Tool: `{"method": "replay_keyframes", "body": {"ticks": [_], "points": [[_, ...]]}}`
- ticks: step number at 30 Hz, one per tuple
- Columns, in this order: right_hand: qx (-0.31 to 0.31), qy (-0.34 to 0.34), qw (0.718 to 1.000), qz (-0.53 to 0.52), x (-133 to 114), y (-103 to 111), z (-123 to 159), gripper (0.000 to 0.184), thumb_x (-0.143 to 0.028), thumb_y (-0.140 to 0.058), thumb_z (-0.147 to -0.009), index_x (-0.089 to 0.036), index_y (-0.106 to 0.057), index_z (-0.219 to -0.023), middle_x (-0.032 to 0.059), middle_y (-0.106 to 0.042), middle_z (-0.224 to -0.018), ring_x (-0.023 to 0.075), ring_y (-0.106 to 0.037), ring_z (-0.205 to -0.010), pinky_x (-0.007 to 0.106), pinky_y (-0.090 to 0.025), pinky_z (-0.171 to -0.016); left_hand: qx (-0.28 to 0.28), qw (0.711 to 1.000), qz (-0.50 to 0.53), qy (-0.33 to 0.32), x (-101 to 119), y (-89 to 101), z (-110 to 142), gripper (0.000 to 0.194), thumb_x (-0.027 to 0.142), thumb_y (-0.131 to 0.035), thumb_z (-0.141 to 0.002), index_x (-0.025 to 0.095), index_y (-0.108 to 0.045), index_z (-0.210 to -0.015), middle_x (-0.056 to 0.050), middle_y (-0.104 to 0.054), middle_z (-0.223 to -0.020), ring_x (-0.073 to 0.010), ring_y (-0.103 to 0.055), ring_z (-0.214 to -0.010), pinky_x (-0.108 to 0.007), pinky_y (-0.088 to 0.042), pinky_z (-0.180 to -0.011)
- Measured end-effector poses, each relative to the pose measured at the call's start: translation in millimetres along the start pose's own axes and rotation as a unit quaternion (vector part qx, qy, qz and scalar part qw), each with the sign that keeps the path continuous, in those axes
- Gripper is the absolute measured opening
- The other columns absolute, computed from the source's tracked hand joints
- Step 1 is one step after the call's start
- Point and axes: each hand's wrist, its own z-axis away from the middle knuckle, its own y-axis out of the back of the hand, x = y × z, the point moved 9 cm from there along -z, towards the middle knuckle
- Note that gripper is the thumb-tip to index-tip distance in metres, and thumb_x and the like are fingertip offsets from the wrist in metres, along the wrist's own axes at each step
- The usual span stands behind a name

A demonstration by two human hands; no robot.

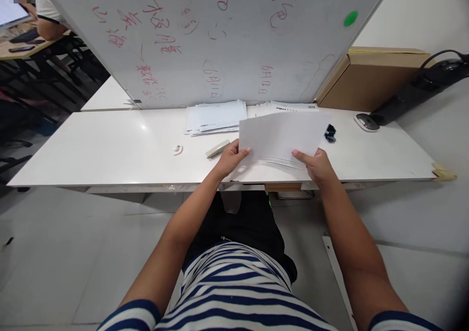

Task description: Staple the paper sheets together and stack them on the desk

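Between my two hands is a loose stack of white paper sheets (280, 135), tilted up over the front of the white desk. My left hand (232, 156) grips its left edge, thumb on top. On the right edge, my right hand (318, 165) has its thumb across the sheets and its fingers underneath, mostly hidden. Just left of my left hand lies a beige stapler (217, 149). Behind the sheets, a pile of printed papers (217, 117) rests on the desk, and a second printed pile (295, 107) is partly covered by the held sheets.
A whiteboard (234, 42) with red writing stands along the back of the desk (110, 145). A small white earpiece (178, 149) lies left, a small dark glossy item (330, 133) right. Farther right are a computer mouse (367, 122), a cardboard box (373, 79) and a black cylindrical device (414, 91).
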Motion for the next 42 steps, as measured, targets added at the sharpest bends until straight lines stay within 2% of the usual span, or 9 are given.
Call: {"method": "replay_keyframes", "body": {"ticks": [6, 12, 19, 21, 25, 29, 33, 38, 42], "points": [[-0.073, 0.002, 0.997, 0.011, -4, -18, 4, 0.048, -0.038, -0.082, -0.059, -0.019, -0.066, -0.101, 0.0049, -0.07, -0.105, 0.0249, -0.061, -0.107, 0.04, -0.046, -0.097, 0.031, 0.998, -0.044, 0.019, 12, 8.3, 3, 0.038, 0.04, -0.067, -0.078, 0.018, -0.063, -0.108, -0.008, -0.067, -0.112, -0.0242, -0.061, -0.103, -0.038, -0.049, -0.087], [-0.017, 0.052, 0.997, 0.053, -13, -23, 8, 0.045, -0.042, -0.081, -0.06, -0.018, -0.067, -0.095, 0.0073, -0.071, -0.102, 0.0255, -0.063, -0.102, 0.041, -0.049, -0.092, 0.031, 0.993, -0.107, 0.038, 14, -0.2, 8, 0.033, 0.045, -0.066, -0.078, 0.019, -0.069, -0.098, -0.006, -0.07, -0.104, -0.0249, -0.064, -0.098, -0.038, -0.05, -0.084], [0.065, 0.053, 0.992, 0.095, -14, -23, 19, 0.045, -0.046, -0.075, -0.066, -0.015, -0.066, -0.098, 0.0107, -0.07, -0.103, 0.0257, -0.064, -0.1, 0.042, -0.048, -0.095, 0.098, 0.99, -0.084, 0.056, -12, -7.1, 17, 0.037, 0.047, -0.066, -0.078, 0.016, -0.07, -0.097, -0.007, -0.071, -0.104, -0.0269, -0.063, -0.1, -0.038, -0.049, -0.085], [0.066, 0.064, 0.991, 0.094, -16, -26, 20, 0.045, -0.046, -0.074, -0.068, -0.015, -0.066, -0.099, 0.0102, -0.07, -0.103, 0.0251, -0.063, -0.102, 0.041, -0.047, -0.096, 0.11, 0.99, -0.08, 0.042, -15, -8.8, 18, 0.036, 0.048, -0.065, -0.079, 0.017, -0.069, -0.097, -0.007, -0.071, -0.104, -0.0268, -0.062, -0.101, -0.038, -0.049, -0.086], [0.059, 0.021, 0.991, 0.117, -7, -28, 22, 0.046, -0.049, -0.072, -0.069, -0.015, -0.066, -0.1, 0.011, -0.07, -0.103, 0.0257, -0.063, -0.103, 0.041, -0.047, -0.097, 0.14, 0.984, -0.097, 0.052, -21, -6.6, 18, 0.034, 0.047, -0.062, -0.081, 0.017, -0.069, -0.095, -0.006, -0.071, -0.102, -0.028, -0.062, -0.101, -0.039, -0.048, -0.087], [0.073, 0.031, 0.989, 0.124, -1, -25, 27, 0.052, -0.051, -0.07, -0.07, -0.017, -0.063, -0.109, 0.0101, -0.068, -0.112, 0.0257, -0.059, -0.11, 0.042, -0.044, -0.102, 0.129, 0.983, -0.127, 0.039, -22, -7.2, 16, 0.035, 0.051, -0.058, -0.083, 0.019, -0.068, -0.094, -0.003, -0.071, -0.1, -0.0285, -0.061, -0.101, -0.039, -0.048, -0.087], [0.044, -0.011, 0.989, 0.143, 17, -31, 33, 0.047, -0.051, -0.07, -0.07, -0.02, -0.065, -0.104, 0.0098, -0.068, -0.11, 0.0269, -0.057, -0.114, 0.042, -0.044, -0.101, 0.134, 0.981, -0.127, 0.052, -24, -5.4, 18, 0.033, 0.047, -0.058, -0.085, 0.018, -0.067, -0.097, -0.006, -0.07, -0.102, -0.0295, -0.06, -0.102, -0.041, -0.047, -0.088], [0.079, -0.028, 0.98, 0.181, 19, -16, 39, 0.044, -0.051, -0.068, -0.071, -0.016, -0.065, -0.099, 0.0121, -0.069, -0.107, 0.0288, -0.06, -0.109, 0.042, -0.047, -0.096, 0.107, 0.985, -0.137, 0.002, -2, -3.3, 22, 0.041, 0.043, -0.058, -0.086, 0.02, -0.055, -0.12, -0.009, -0.063, -0.118, -0.0274, -0.058, -0.106, -0.037, -0.047, -0.088], [0.078, -0.113, 0.974, 0.179, 31, 10, 35, 0.041, -0.043, -0.075, -0.064, -0.015, -0.066, -0.093, 0.0118, -0.071, -0.1, 0.0292, -0.065, -0.096, 0.042, -0.052, -0.088, 0.129, 0.959, -0.248, -0.054, 26, 33.0, 22, 0.044, 0.044, -0.041, -0.094, 0.02, -0.043, -0.131, -0.011, -0.058, -0.125, -0.0242, -0.055, -0.112, -0.038, -0.044, -0.094]]}}
